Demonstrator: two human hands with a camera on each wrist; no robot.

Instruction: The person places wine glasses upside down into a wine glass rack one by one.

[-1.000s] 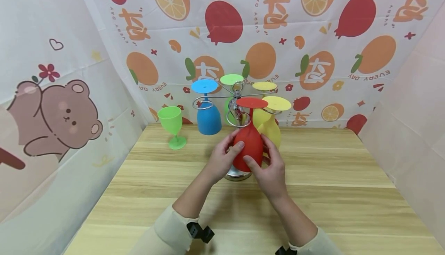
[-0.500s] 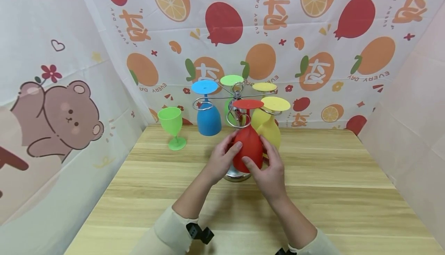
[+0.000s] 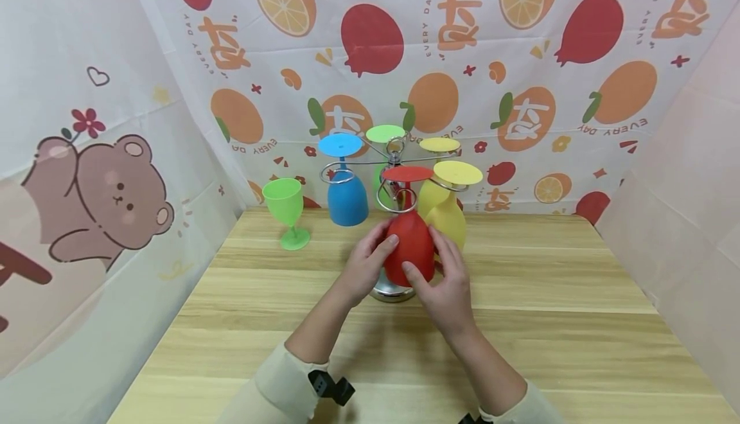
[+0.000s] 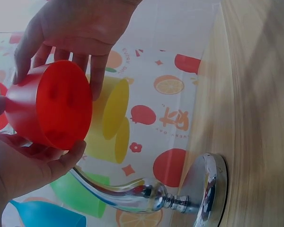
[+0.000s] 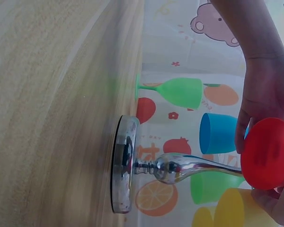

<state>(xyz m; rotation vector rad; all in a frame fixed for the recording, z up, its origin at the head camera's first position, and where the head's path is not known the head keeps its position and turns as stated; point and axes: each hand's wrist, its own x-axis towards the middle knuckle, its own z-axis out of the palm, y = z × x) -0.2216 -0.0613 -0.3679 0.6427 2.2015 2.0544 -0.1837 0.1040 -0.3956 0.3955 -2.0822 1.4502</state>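
Note:
An upside-down red plastic goblet point(image 3: 410, 250) is held between both hands, its open mouth facing down. My left hand point(image 3: 365, 262) grips the bowl from the left, thumb on its front. From the right, my right hand point(image 3: 446, 282) grips the same bowl. The goblet's foot sits above the front wire ring of a chrome goblet rack point(image 3: 393, 293), and its stem lies within the ring's outline. In the left wrist view the red bowl point(image 4: 64, 105) shows its hollow inside, with fingers on both sides. The right wrist view shows the red mouth point(image 5: 267, 153) beside the rack's post.
A blue goblet point(image 3: 348, 200), a green goblet point(image 3: 385, 133) and two yellow goblets point(image 3: 452, 221) hang upside down on the rack. Another green goblet point(image 3: 284, 200) stands upright at the left of the wooden table point(image 3: 549, 321). A printed curtain point(image 3: 480, 77) closes the back.
Both hands have shifted the red goblet slightly left, and its stem has gone from the ring's right edge to inside the ring's outline. The other goblets stay in place.

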